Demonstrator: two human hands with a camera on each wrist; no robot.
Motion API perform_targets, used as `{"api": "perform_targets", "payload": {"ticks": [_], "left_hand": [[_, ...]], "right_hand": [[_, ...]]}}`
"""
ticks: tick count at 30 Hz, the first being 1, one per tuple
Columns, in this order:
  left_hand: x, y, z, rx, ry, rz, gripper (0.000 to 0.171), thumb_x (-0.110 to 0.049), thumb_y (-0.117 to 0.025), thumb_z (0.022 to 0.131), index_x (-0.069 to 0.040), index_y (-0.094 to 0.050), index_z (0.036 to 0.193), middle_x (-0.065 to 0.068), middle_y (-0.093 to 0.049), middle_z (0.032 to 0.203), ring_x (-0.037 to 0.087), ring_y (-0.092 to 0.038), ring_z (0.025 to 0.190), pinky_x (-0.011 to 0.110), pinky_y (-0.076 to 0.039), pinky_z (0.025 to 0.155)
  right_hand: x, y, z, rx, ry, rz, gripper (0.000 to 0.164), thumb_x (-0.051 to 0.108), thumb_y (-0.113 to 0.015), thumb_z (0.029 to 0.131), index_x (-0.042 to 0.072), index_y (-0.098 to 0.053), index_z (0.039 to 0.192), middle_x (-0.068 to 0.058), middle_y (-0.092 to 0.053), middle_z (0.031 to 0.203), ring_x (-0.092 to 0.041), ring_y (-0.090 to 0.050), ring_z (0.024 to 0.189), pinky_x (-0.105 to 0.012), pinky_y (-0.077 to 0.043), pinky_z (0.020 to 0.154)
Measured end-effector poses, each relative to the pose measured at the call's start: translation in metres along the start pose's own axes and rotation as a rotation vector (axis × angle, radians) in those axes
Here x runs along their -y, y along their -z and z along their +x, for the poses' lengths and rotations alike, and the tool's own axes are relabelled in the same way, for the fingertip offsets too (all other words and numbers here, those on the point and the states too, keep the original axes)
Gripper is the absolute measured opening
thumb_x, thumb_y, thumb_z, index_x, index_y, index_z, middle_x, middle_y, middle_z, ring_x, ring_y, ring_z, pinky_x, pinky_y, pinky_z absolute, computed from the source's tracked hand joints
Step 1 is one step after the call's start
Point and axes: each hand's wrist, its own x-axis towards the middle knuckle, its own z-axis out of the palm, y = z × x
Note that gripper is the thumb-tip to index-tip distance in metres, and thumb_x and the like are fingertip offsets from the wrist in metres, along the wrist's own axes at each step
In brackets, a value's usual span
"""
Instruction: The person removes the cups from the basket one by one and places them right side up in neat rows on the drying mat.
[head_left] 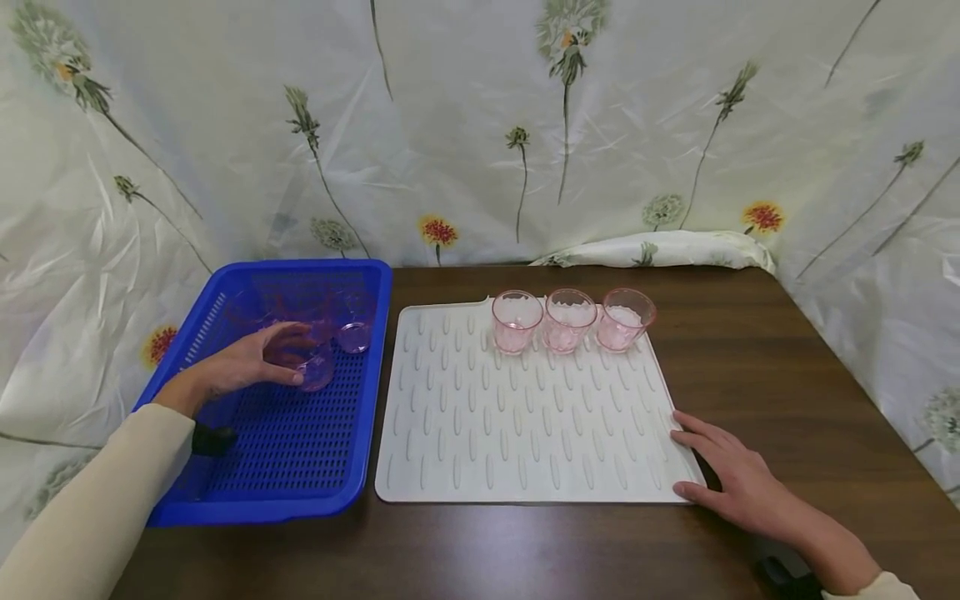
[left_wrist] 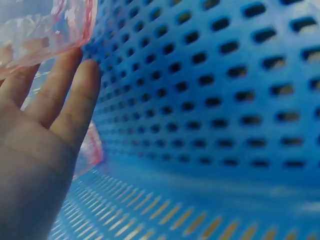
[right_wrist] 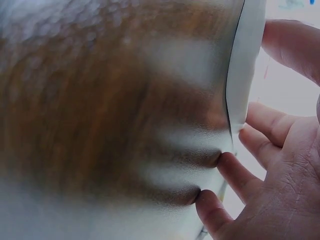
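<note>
Inside the blue plastic basket [head_left: 358, 467], my left hand [head_left: 247, 358] holds a clear pink glass [head_left: 319, 372] between thumb and fingers. The left wrist view shows the fingers of that hand [left_wrist: 45, 115] against a pink glass [left_wrist: 60, 25]. More pink glasses, including one near the right wall [head_left: 354, 333], lie behind it in the basket. My right hand [head_left: 738, 479] rests at the right edge of a white ridged mat [head_left: 525, 442], fingertips and thumb touching its border. Three pink glasses [head_left: 517, 321] stand in a row along the mat's far edge.
The brown wooden table [head_left: 750, 350] carries the basket on the left and the mat in the middle. A flower-patterned sheet [head_left: 465, 125] hangs behind and at both sides, with a rolled fold [head_left: 660, 250] lying along the back edge.
</note>
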Motion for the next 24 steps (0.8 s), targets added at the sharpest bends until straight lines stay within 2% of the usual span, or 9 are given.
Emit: {"api": "perform_targets", "payload": {"ticks": [4,7,10,12,14,16,20,24], "left_hand": [[-0.007,0.002,-0.007,-0.040,-0.016,0.051,0.078,-0.018,-0.072,0.091,-0.002,-0.026,0.153,0.027,-0.043,0.151,0.048,-0.050,0.132,0.056,-0.045,0.106],[-0.017,0.006,-0.012,-0.079,-0.032,0.080,0.078,-0.018,-0.072,0.091,-0.003,-0.028,0.152,0.025,-0.046,0.149,0.043,-0.053,0.130,0.042,-0.053,0.101],[-0.032,0.009,-0.014,-0.141,-0.067,0.091,0.077,-0.017,-0.072,0.091,-0.003,-0.029,0.152,0.024,-0.049,0.147,0.028,-0.057,0.126,0.021,-0.053,0.092],[-0.043,0.012,-0.014,-0.190,-0.104,0.066,0.075,-0.014,-0.071,0.091,-0.003,-0.028,0.152,0.023,-0.050,0.144,0.013,-0.058,0.120,0.013,-0.051,0.086],[-0.055,0.013,-0.014,-0.240,-0.139,0.048,0.073,-0.013,-0.070,0.092,-0.004,-0.030,0.151,0.022,-0.051,0.142,0.000,-0.057,0.114,0.012,-0.051,0.083],[-0.065,0.014,-0.014,-0.271,-0.166,0.030,0.071,-0.011,-0.069,0.092,-0.006,-0.030,0.152,0.020,-0.051,0.140,-0.007,-0.055,0.111,0.013,-0.052,0.082],[-0.077,0.015,-0.013,-0.285,-0.174,0.030,0.071,-0.014,-0.068,0.093,-0.011,-0.030,0.153,0.016,-0.052,0.140,-0.006,-0.054,0.113,0.011,-0.049,0.085],[-0.083,0.014,-0.012,-0.279,-0.170,0.035,0.071,-0.016,-0.067,0.094,-0.012,-0.030,0.154,0.016,-0.052,0.141,-0.006,-0.054,0.113,0.011,-0.049,0.086]], "right_hand": [[0.001,-0.001,0.000,0.006,-0.003,-0.001,0.068,0.034,-0.085,0.075,0.007,-0.058,0.131,-0.016,-0.047,0.146,-0.035,-0.047,0.123,-0.061,-0.048,0.080],[0.001,0.000,0.000,0.023,-0.016,0.004,0.068,0.035,-0.084,0.076,0.007,-0.058,0.132,-0.016,-0.046,0.147,-0.036,-0.046,0.124,-0.063,-0.047,0.081],[0.001,0.001,0.000,0.032,-0.029,0.003,0.067,0.036,-0.084,0.077,0.007,-0.058,0.132,-0.016,-0.046,0.147,-0.036,-0.046,0.125,-0.063,-0.047,0.081],[0.000,0.001,0.000,0.035,-0.031,0.004,0.067,0.035,-0.084,0.077,0.006,-0.058,0.132,-0.017,-0.046,0.147,-0.037,-0.046,0.125,-0.063,-0.047,0.080],[0.000,0.002,0.000,0.035,-0.033,0.001,0.068,0.035,-0.084,0.076,0.007,-0.058,0.132,-0.016,-0.046,0.147,-0.036,-0.046,0.125,-0.063,-0.047,0.080],[0.001,0.002,0.000,0.035,-0.032,0.002,0.068,0.035,-0.084,0.077,0.007,-0.058,0.132,-0.016,-0.046,0.148,-0.037,-0.046,0.125,-0.063,-0.047,0.080],[0.001,0.001,0.000,0.030,-0.022,0.006,0.067,0.036,-0.083,0.077,0.007,-0.058,0.132,-0.017,-0.046,0.147,-0.037,-0.046,0.125,-0.063,-0.047,0.081],[0.001,0.002,0.001,0.030,-0.016,0.010,0.067,0.036,-0.083,0.077,0.006,-0.057,0.132,-0.017,-0.046,0.148,-0.038,-0.046,0.125,-0.064,-0.047,0.081]]}}
